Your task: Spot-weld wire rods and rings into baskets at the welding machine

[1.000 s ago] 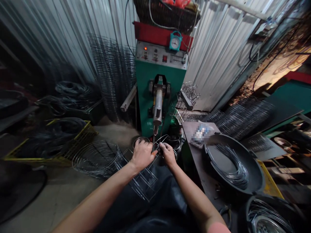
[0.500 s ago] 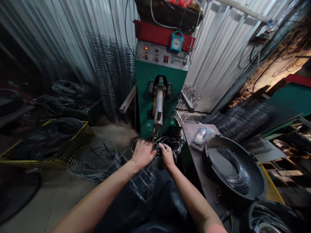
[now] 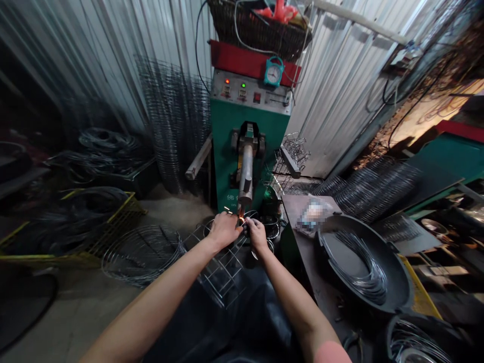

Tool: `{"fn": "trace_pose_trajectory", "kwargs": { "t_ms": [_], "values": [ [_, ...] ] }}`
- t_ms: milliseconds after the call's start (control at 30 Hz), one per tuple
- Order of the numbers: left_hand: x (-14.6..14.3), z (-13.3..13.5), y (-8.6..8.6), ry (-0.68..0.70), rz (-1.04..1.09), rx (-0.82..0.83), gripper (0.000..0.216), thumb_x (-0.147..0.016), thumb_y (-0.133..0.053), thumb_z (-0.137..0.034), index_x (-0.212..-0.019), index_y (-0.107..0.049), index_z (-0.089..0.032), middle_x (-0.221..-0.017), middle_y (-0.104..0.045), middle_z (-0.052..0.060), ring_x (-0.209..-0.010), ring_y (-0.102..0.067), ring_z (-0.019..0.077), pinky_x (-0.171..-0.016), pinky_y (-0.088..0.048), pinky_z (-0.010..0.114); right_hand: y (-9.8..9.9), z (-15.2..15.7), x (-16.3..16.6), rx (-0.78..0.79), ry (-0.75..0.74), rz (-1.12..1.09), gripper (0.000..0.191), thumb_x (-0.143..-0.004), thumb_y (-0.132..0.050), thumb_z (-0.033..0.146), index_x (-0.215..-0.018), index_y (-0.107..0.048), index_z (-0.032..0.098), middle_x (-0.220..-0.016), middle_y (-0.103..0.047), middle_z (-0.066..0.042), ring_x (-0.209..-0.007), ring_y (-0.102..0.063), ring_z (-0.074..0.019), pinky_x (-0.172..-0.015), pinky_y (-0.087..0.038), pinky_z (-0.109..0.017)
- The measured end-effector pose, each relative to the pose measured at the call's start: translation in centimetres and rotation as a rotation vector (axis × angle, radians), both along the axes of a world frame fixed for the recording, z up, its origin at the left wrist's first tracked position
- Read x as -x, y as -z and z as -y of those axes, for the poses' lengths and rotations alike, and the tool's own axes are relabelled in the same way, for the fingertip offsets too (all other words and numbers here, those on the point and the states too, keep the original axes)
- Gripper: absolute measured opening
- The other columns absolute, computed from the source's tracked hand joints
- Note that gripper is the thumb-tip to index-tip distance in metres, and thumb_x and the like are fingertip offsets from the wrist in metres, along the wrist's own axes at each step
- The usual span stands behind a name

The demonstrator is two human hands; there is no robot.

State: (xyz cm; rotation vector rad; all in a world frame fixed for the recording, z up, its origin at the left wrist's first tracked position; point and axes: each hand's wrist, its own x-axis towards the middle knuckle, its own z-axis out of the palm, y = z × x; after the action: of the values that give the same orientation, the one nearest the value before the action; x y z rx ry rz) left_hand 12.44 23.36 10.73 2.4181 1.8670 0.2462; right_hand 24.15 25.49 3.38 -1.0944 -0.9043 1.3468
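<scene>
A green spot welder (image 3: 227, 141) stands in front of me, its cylindrical arm (image 3: 246, 174) reaching down between my hands. An orange glow with a few sparks shows at the electrode tip (image 3: 241, 218). My left hand (image 3: 224, 230) is closed over a wire grid (image 3: 226, 282), which extends below it over my lap. Close beside the tip, my right hand (image 3: 257, 236) pinches a thin curved wire, apparently part of a ring. The fingers hide most of the joint where the wires meet.
To the left lie a stack of wire rings (image 3: 141, 254) and a yellow crate (image 3: 123, 214) of wire. At right, a side table (image 3: 298, 242) bears a black pan (image 3: 404, 287) of wire hoops. Stacked wire mesh (image 3: 174, 121) leans on the wall.
A green light has come on at the welder's panel, and glow and sparks have appeared at the electrode tip. The welder's arm has come down onto the wires; my hands stay close by.
</scene>
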Motion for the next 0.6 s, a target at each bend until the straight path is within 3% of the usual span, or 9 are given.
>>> {"fn": "trace_pose_trajectory", "kwargs": {
  "t_ms": [167, 367, 467, 600],
  "values": [
    [-0.4, 0.3, 0.2, -0.018, -0.033, -0.001, 0.03, -0.079, -0.05, -0.035, -0.09, -0.065, -0.01, -0.088, -0.066, 0.016, -0.094, -0.056, 0.0298, -0.079, -0.041, 0.038, 0.1, 0.8, -1.5, 0.011, -0.115, 0.034, 0.036, -0.063, -0.065, 0.05, -0.064, -0.055, 0.016, -0.054, -0.054, 0.003, -0.045, -0.046, -0.007, -0.044, -0.035, -0.02],
    [-0.1, 1.1, 0.3, -0.046, -0.072, -0.096, 0.028, -0.081, -0.048, -0.033, -0.087, -0.064, -0.011, -0.087, -0.066, 0.016, -0.092, -0.055, 0.0287, -0.082, -0.039, 0.039, 0.9, 7.1, -4.8, 0.01, -0.477, 0.238, 0.034, -0.071, -0.063, 0.046, -0.09, -0.066, 0.018, -0.075, -0.065, 0.0, -0.07, -0.057, -0.0123, -0.067, -0.043, -0.024],
    [0.3, 0.9, 0.0, -0.078, -0.091, -0.1, 0.031, -0.081, -0.047, -0.034, -0.086, -0.064, -0.009, -0.084, -0.066, 0.017, -0.091, -0.056, 0.0288, -0.079, -0.041, 0.038, 1.2, 9.3, -4.6, -0.032, -0.496, 0.292, 0.03, -0.071, -0.064, 0.042, -0.091, -0.067, 0.02, -0.079, -0.064, 0.001, -0.074, -0.055, -0.0124, -0.071, -0.041, -0.024],
    [0.4, 0.4, 0.0, -0.11, -0.081, -0.084, 0.031, -0.08, -0.046, -0.035, -0.086, -0.065, -0.011, -0.086, -0.067, 0.016, -0.091, -0.058, 0.0285, -0.077, -0.042, 0.037, 1.4, 9.8, -3.6, -0.073, -0.47, 0.234, 0.029, -0.072, -0.062, 0.046, -0.084, -0.068, 0.019, -0.069, -0.06, 0.002, -0.064, -0.05, -0.0105, -0.065, -0.039, -0.023]
  ]
}}
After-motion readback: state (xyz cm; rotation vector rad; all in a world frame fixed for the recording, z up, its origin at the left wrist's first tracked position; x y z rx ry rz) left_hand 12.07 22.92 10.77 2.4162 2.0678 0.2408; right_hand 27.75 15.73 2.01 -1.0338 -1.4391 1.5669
